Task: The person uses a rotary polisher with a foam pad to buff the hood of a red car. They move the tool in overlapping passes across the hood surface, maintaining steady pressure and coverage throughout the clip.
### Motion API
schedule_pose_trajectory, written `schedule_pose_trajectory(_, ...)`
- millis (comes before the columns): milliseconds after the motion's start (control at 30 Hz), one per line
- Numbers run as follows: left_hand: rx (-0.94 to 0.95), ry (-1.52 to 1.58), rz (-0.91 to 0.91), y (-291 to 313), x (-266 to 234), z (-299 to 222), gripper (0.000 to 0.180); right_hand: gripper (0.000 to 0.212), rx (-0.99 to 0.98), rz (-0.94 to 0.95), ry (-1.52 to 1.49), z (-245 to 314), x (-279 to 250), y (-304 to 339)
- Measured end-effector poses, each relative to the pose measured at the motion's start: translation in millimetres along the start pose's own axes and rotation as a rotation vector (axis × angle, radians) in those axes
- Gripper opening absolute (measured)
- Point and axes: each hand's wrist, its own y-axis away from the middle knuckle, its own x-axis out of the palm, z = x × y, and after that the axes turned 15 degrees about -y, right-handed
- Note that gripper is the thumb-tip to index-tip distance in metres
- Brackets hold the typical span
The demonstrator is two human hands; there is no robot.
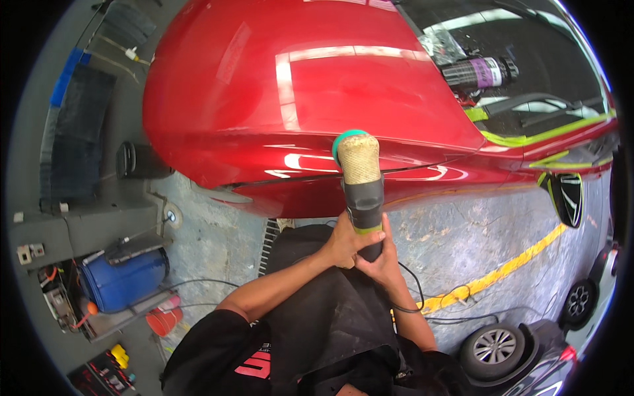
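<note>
A corded car polisher (364, 198) with a worn tan head cover, dark body and green pad (345, 140) is in front of me. Its pad is at the side edge of the glossy red car hood (310, 92); whether it presses on the paint I cannot tell. My left hand (341, 243) is wrapped round the rear handle from the left. From the right, my right hand (383, 259) closes on the same handle end, thumb toward the left hand. A black cord (421, 290) loops from the handle past my right forearm.
On the windshield lies a dark bottle with a purple label (485, 72). Yellow-green masking tape (522, 140) edges the glass, near the side mirror (564, 198). A blue drum (125, 278) and red bucket (165, 320) stand left. Cords cross the floor; another car's wheel (494, 350) is lower right.
</note>
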Motion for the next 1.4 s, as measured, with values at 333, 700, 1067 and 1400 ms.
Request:
schedule_pose_trajectory(333, -0.045, 0.066, -0.124, 0, -105, 15, 0.063, 0.115, -0.221, 0.251, 0.142, -28, 71, -77)
schedule_pose_trajectory(700, 0.008, 0.229, -0.172, 26, -204, 12, 0.050, 0.108, -0.157, 0.279, 0.118, -27, 169, -98)
schedule_pose_trajectory(1067, 0.036, 0.329, -0.251, 59, -351, 27, 0.055, 0.107, -0.101, 0.444, 0.226, 5, 316, -150)
schedule_pose_trajectory(1400, -0.002, 0.426, -0.296, 83, -452, 20, 0.054, 0.109, 0.066, 0.480, 0.290, 40, 423, -176)
